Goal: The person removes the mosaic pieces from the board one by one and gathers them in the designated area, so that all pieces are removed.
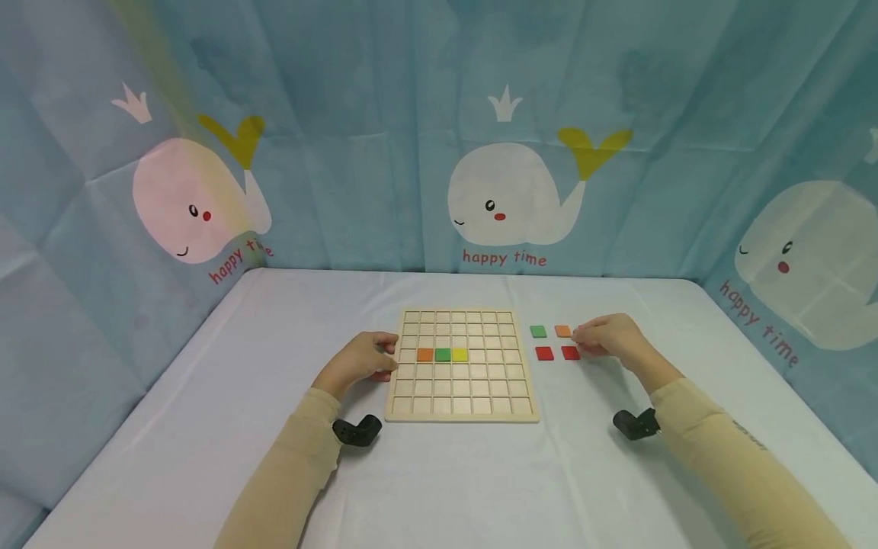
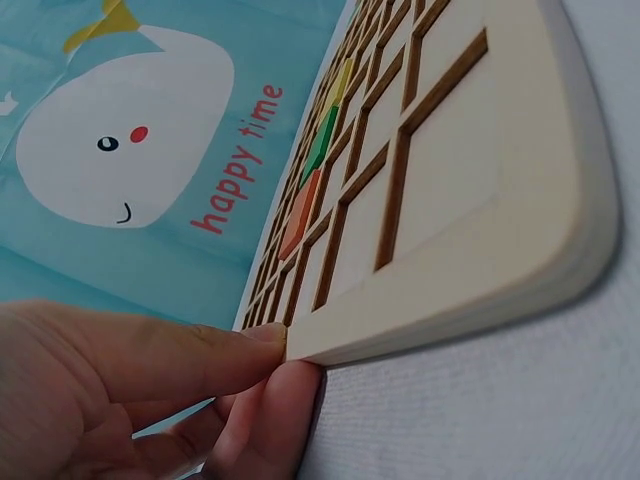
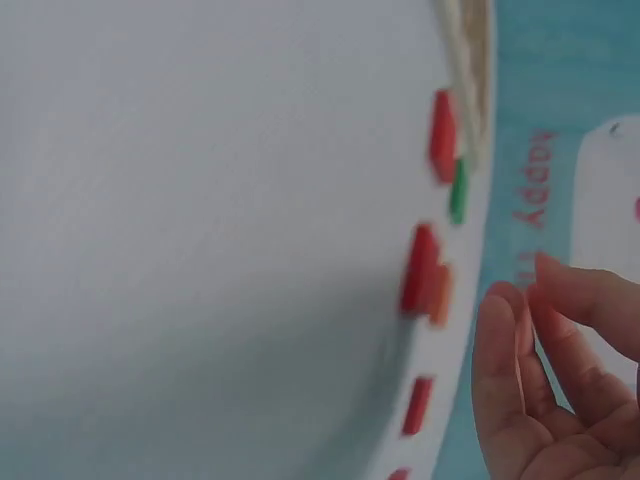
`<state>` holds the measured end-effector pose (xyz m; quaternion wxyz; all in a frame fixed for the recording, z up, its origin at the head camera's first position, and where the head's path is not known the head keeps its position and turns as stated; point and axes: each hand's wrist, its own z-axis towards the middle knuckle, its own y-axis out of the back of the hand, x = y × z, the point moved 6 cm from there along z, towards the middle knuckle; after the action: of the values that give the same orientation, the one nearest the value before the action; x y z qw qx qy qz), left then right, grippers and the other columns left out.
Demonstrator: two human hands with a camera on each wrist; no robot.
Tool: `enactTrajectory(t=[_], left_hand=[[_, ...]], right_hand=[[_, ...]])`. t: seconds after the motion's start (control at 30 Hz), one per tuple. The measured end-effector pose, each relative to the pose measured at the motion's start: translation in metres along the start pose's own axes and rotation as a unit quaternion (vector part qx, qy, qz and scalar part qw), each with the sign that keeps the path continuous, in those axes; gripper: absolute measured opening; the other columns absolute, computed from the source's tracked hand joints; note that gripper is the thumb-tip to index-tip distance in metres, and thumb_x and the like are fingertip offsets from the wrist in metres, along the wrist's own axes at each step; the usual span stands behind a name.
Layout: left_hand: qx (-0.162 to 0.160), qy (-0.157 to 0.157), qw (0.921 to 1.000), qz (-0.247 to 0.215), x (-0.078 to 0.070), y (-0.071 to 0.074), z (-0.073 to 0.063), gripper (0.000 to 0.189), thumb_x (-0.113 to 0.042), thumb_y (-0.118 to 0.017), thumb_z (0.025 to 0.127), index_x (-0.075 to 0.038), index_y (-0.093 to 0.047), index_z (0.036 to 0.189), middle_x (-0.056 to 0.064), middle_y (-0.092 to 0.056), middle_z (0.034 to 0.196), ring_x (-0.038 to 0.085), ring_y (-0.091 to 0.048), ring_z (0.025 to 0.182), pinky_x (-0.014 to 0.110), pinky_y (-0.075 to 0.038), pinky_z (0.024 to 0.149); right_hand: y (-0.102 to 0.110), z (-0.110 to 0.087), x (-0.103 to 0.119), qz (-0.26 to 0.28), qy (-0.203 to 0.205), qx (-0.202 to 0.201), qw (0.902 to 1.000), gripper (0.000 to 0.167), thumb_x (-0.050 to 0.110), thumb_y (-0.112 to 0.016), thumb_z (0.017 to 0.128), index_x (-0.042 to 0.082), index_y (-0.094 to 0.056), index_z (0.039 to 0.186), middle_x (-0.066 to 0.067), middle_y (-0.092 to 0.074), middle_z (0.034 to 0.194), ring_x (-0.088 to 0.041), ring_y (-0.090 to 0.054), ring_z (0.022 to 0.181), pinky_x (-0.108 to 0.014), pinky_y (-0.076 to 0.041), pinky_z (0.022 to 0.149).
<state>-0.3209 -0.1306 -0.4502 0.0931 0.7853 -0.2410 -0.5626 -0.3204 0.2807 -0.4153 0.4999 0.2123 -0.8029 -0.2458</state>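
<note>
A wooden grid board [image 1: 480,387] lies on the white table. In one row it holds an orange tile [image 1: 425,355], a green tile [image 1: 443,355] and a yellow tile [image 1: 460,355]. My left hand [image 1: 360,357] pinches the board's left edge between thumb and finger, seen closely in the left wrist view. My right hand [image 1: 613,339] is over the loose tiles right of the board, near an orange tile [image 1: 563,331] and a red tile [image 1: 571,353]. In the right wrist view its bent fingers [image 3: 498,350] hold nothing visible. Beyond those lie two more red tiles [image 3: 418,405], hidden from the head view by the hand.
Another loose green tile [image 1: 538,332] and a red tile [image 1: 544,354] lie between the board and my right hand. A blue curtain [image 1: 384,191] with printed whales hangs behind and beside the table [image 1: 466,488]. A black wrist device [image 1: 358,431] sits at each sleeve.
</note>
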Motion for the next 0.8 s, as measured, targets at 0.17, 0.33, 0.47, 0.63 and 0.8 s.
enactTrajectory(t=[0.17,0.33,0.47,0.63,0.8], left_hand=[[0.002,-0.006,1.0000,0.004,0.001,0.001,0.002,0.064,0.007,-0.066,0.086,0.001,-0.045,0.147,0.012,-0.053,0.116,0.013,-0.058,0.073,0.024,-0.056,0.065],[0.004,-0.008,1.0000,0.003,0.001,0.000,0.001,0.064,0.007,-0.065,0.086,0.002,-0.045,0.146,0.012,-0.053,0.116,0.013,-0.057,0.073,0.024,-0.056,0.065],[0.006,-0.010,0.9999,0.003,0.001,0.001,-0.001,0.063,0.006,-0.066,0.086,0.002,-0.046,0.146,0.013,-0.053,0.118,0.013,-0.058,0.074,0.024,-0.056,0.066],[0.005,-0.016,0.9999,0.004,0.000,0.001,-0.002,0.063,0.006,-0.066,0.086,0.001,-0.046,0.146,0.013,-0.054,0.119,0.013,-0.058,0.075,0.023,-0.056,0.066],[0.005,-0.022,0.9997,0.003,0.000,0.002,-0.001,0.063,0.007,-0.065,0.085,0.002,-0.047,0.145,0.013,-0.054,0.116,0.013,-0.057,0.074,0.024,-0.056,0.065]], right_hand=[[-0.022,-0.010,0.029,0.006,0.057,0.031,0.9979,0.041,0.026,-0.067,0.095,-0.001,-0.066,0.125,-0.012,-0.074,0.110,-0.012,-0.071,0.086,-0.035,-0.056,0.094],[-0.053,-0.014,0.048,0.024,0.064,0.061,0.9958,0.037,0.023,-0.071,0.092,0.001,-0.069,0.121,-0.006,-0.077,0.100,-0.010,-0.073,0.081,-0.035,-0.056,0.092],[-0.078,-0.014,0.060,0.046,0.074,0.089,0.9922,0.032,0.017,-0.073,0.090,-0.002,-0.071,0.116,-0.005,-0.077,0.088,-0.011,-0.073,0.076,-0.028,-0.059,0.080],[-0.100,-0.015,0.070,0.068,0.086,0.112,0.9877,0.031,0.011,-0.074,0.088,-0.006,-0.070,0.114,-0.002,-0.076,0.085,-0.010,-0.073,0.074,-0.027,-0.060,0.077],[-0.114,-0.018,0.078,0.062,0.098,0.124,0.9855,0.032,0.011,-0.075,0.087,-0.005,-0.071,0.114,-0.006,-0.077,0.091,-0.009,-0.072,0.076,-0.028,-0.060,0.080]])
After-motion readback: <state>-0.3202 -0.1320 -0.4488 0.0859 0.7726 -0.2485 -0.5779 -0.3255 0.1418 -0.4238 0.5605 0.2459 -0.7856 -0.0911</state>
